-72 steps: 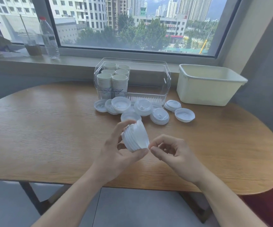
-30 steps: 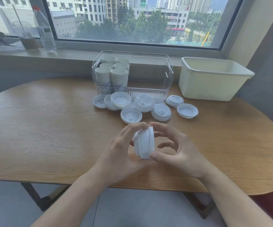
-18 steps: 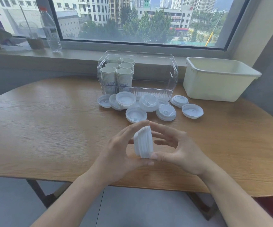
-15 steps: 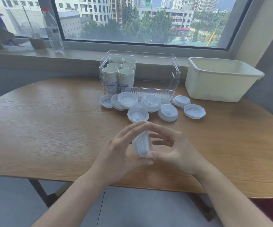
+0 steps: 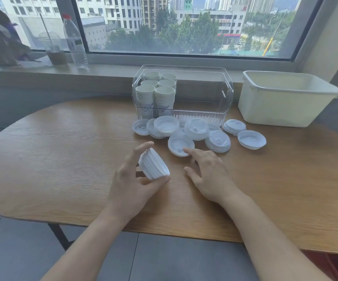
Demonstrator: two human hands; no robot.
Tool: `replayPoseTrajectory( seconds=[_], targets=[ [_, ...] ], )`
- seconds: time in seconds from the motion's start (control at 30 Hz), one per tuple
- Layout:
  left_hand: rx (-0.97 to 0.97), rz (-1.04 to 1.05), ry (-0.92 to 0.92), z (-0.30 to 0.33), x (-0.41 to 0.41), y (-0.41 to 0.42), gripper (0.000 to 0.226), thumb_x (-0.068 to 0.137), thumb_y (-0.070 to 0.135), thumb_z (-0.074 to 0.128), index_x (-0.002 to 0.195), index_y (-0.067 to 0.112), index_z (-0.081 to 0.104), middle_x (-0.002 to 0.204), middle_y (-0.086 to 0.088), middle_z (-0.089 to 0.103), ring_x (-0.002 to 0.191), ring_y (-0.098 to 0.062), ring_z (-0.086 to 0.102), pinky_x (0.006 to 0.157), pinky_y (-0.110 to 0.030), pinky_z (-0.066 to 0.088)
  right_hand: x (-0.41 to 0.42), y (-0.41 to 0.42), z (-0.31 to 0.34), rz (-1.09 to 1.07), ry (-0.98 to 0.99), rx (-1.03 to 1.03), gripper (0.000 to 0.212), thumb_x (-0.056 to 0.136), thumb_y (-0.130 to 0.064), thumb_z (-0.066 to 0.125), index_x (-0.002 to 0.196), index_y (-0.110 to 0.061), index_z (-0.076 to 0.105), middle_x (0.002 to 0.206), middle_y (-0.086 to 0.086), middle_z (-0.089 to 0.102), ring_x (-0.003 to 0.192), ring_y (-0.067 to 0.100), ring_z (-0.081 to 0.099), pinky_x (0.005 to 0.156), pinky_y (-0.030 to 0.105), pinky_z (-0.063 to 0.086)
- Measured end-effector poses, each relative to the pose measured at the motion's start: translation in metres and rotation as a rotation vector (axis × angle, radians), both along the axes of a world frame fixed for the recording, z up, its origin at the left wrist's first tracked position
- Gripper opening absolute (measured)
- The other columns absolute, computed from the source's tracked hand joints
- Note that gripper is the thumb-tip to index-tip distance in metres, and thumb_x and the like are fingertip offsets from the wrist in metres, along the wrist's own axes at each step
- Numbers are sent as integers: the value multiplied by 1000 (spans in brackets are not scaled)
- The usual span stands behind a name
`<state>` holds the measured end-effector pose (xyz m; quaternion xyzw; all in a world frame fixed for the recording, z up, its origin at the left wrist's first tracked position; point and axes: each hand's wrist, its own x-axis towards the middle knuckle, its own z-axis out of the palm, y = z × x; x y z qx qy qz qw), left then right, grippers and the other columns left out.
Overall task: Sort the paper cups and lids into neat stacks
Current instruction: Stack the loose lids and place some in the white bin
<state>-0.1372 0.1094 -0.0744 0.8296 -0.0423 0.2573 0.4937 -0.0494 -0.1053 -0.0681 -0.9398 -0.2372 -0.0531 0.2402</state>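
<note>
My left hand (image 5: 131,183) grips a tilted stack of white lids (image 5: 153,166) between thumb and fingers, just above the wooden table (image 5: 62,151). My right hand (image 5: 208,175) is off the stack, fingers spread, its fingertip at the edge of a loose lid (image 5: 179,146). Several more white lids (image 5: 196,128) lie scattered in front of a clear bin (image 5: 204,92). Several stacks of paper cups (image 5: 156,94) stand in the left end of that bin.
A cream plastic tub (image 5: 285,98) sits at the back right of the table. On the window sill stand a water bottle (image 5: 74,41), a plastic cup with a straw (image 5: 52,49) and a brown paper bag (image 5: 0,37).
My right hand let go of the lid stack and moved forward to the loose lid. My left hand tilted the stack and shifted it left.
</note>
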Motion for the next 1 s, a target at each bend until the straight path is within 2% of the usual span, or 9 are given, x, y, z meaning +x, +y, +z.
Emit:
replayPoseTrajectory(
  seconds=[0.07,0.17,0.33,0.43,0.53,0.6,0.73,0.87,1.0],
  targets=[
    [-17,-20,30,-2,3,2,83,72,31,96,138,55,52,134,12,59,113,-8,66,78,-14,58,-1,-3,0,-23,-35,43,52,97,-40,66,146,-35,52,129,-18,63,122,10,49,109,37,38],
    [-6,-31,40,-3,6,1,83,72,36,95,139,56,50,134,18,58,111,-5,66,79,-24,63,-3,-14,3,-33,-76,52,48,91,-53,69,135,-36,61,107,-22,64,109,8,52,102,34,41],
    [57,-70,52,-3,7,-6,85,72,41,94,140,60,47,132,31,54,114,-4,64,83,-27,63,-8,-40,7,-66,-89,30,56,75,-84,54,102,-39,73,84,-19,63,96,6,52,88,30,34],
    [88,-105,74,-2,6,-12,86,72,45,94,141,63,45,133,38,49,114,2,61,85,-24,61,-9,-53,9,-106,-106,77,52,70,-82,64,92,-37,77,101,-18,65,106,10,52,96,36,39],
    [108,-155,51,-1,4,-20,84,73,42,94,141,60,47,134,40,47,119,2,57,87,-16,56,-12,-57,11,-154,-90,135,62,68,-80,70,114,-39,74,134,-13,60,130,12,47,111,41,37],
    [115,-174,41,0,3,-24,84,74,38,94,141,60,48,137,39,47,123,1,56,89,-15,55,-12,-55,12,-157,-61,134,76,68,-81,68,131,-38,65,145,-13,57,135,15,47,113,45,38],
    [145,-159,15,3,1,-30,84,76,36,93,143,57,47,142,36,46,131,4,51,89,-12,53,-10,-50,13,-136,-21,146,80,71,-76,73,140,-38,58,140,-19,61,130,13,53,110,46,41],
    [127,-150,14,1,-1,-31,84,76,32,93,143,55,49,141,31,48,130,0,54,88,-14,55,-9,-48,11,-149,-57,111,73,76,-70,74,140,-39,58,137,-19,63,130,12,53,108,43,40],
    [129,-143,28,-1,-3,-29,84,75,30,94,143,54,50,142,31,49,128,-1,55,85,-13,55,-8,-48,12,-146,-60,172,75,75,-64,79,141,-35,58,135,-17,65,126,14,55,108,46,42]
  ],
)
